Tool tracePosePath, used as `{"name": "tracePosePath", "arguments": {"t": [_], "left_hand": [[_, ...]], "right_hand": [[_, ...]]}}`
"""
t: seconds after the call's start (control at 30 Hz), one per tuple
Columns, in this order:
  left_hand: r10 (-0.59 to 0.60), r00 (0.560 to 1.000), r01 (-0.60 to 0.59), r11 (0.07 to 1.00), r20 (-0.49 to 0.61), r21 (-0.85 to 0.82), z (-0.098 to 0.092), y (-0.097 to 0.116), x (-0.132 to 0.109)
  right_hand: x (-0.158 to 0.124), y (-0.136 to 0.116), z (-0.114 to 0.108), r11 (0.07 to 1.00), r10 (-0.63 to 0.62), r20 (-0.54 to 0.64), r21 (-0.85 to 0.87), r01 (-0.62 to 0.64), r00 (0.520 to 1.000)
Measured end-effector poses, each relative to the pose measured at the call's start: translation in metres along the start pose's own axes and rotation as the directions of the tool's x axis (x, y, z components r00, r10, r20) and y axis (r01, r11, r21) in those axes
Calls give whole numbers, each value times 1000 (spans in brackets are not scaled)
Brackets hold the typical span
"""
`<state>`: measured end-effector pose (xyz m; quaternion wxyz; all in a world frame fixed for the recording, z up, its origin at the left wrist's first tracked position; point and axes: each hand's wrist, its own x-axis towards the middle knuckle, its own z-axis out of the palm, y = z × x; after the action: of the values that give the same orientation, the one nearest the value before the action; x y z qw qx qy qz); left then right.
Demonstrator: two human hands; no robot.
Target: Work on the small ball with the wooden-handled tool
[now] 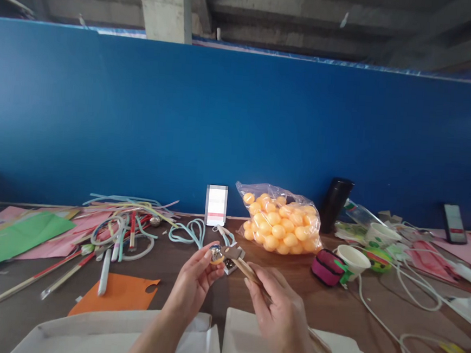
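Observation:
Between the fingertips of my left hand [197, 277] is a small round shiny object [216, 254], silvery with a yellow and blue edge; its kind I cannot make out. My right hand [276, 305] is wrapped round the wooden handle of a small hammer [255, 279]. The hammer's metal head [233, 252] is close beside the round object; whether they touch I cannot tell. Behind both hands a small box with dark contents [229, 266] is partly hidden. White open boxes [201, 345] lie under my forearms.
A clear bag of orange balls [280, 223] and a black bottle [336, 206] stand near the blue partition [224, 116]. Paper cups [353, 261], a magenta pouch [328, 268] and white cables [371, 312] lie right. Tubing [188, 232], sticks and coloured paper [18, 238] spread left.

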<state>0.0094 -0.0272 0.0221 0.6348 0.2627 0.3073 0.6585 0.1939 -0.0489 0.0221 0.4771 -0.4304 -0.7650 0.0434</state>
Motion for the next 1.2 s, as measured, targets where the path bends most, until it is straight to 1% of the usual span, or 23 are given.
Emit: {"name": "tracePosePath", "arguments": {"t": [0.33,0.67,0.97,1.2], "left_hand": [[9,1000,-9,1000,3,-10,-3,-1,1],[17,1000,-17,1000,-23,-7,1,0,1],[25,999,-25,1000,-43,-1,2,2,0],[31,999,-31,999,-31,11,3,2,-1]], "right_hand": [[0,-2,2,1000,10,42,-20,-10,999],[1,0,2,999,-7,25,-49,8,1000],[1,-1,-3,1000,3,-22,25,-3,1000],[1,-1,0,1000,-12,0,-3,12,1000]]}}
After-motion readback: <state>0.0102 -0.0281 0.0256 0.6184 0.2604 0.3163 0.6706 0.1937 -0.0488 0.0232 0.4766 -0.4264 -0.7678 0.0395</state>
